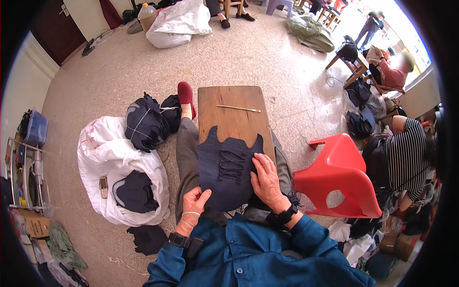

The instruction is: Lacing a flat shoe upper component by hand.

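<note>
A dark navy shoe upper (228, 165), flat and laced in the middle with dark cord, lies partly on a wooden board (234, 107) and reaches over my lap. My left hand (193, 203) is closed on its lower left edge, thumb on top. My right hand (268, 184) rests along its right edge with fingers stretched and lying on the piece. Farther up the board is a slim, pale needle-like tool (238, 108) with a metallic right end; neither hand touches it.
Left of me, a white sack (98, 165) carries a phone (103, 187) and more dark uppers (135, 192). Tied bundles (143, 122) lie beside it. A red plastic chair (337, 177) stands at my right. Beyond it sits a person in stripes (406, 158).
</note>
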Available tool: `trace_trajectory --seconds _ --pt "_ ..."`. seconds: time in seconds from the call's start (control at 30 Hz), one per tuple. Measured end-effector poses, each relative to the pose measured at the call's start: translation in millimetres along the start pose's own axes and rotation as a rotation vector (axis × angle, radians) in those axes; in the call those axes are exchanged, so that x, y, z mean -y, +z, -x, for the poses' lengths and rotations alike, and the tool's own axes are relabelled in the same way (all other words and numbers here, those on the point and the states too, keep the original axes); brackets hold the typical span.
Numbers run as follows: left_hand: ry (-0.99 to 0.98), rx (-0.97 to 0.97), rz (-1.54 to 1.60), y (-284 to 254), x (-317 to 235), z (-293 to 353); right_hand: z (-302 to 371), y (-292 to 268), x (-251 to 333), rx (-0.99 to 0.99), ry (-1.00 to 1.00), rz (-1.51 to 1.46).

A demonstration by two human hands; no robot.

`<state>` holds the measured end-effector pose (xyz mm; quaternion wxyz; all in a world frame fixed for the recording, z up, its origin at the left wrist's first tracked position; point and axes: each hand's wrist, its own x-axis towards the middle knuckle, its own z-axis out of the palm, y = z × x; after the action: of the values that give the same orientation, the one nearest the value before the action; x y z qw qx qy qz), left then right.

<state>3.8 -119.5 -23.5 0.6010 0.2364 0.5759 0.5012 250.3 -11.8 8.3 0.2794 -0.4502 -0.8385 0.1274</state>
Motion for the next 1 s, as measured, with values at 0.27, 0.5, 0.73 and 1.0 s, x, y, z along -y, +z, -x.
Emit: trace_trajectory --seconds 0.27,0.5,0.73,1.0 --pt "-0.088 -0.003 0.046 9 -14 5 -13 2 11 -0.12 0.072 -0.12" --pt "-0.041 0.022 0.013 9 -7 1 -59 22 29 -0.069 -0.03 -0.147" --pt "0.003 0.018 0.028 16 -15 3 -67 41 11 -0.12 0.113 -0.312" --pt "-0.049 0.021 -0.001 14 -15 1 -69 45 10 -0.164 0.142 -0.292"
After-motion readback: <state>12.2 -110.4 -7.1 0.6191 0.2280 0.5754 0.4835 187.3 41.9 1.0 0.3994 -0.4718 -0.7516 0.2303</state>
